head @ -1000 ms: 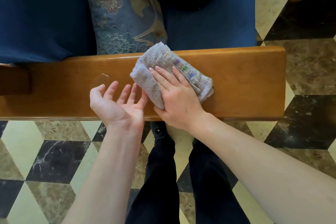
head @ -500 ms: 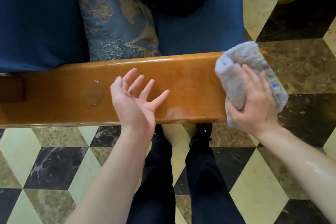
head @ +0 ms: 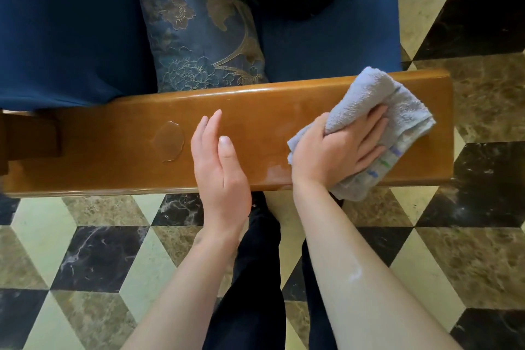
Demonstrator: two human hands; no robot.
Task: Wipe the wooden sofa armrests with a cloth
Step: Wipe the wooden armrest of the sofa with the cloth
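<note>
1. Under the right hand (head: 338, 150), in the head view, the only one given, lies the folded grey cloth (head: 377, 111), pressed flat on top of the wooden armrest (head: 255, 119) near its free end. The step in hand looks like the wiping of this armrest's top surface.

2. The right hand is spread nearly flat, palm down. Its thumb is tucked over the cloth's near fold and its fingers lie splayed across the towel, so it both pins and loosely grips the cloth. The forearm runs in from the lower right.

3. Just beside the right hand, the left hand (head: 218, 162) holds nothing. It is open with fingers together and extended, turned on edge with the thumb uppermost, over the middle of the armrest. Whether it touches the wood I cannot tell.

4. Beyond the left hand, on its far side from the cloth, a small puddle (head: 169, 140) sits on the wood. A wet sheen shows at the armrest's near edge just beside the right wrist.

5. The next move probably calls for sliding the cloth back along the top, past the left hand, to take up the puddle. The left hand would need to lift clear. Even pressure matters, since the glossy wood shows streaks.
</note>
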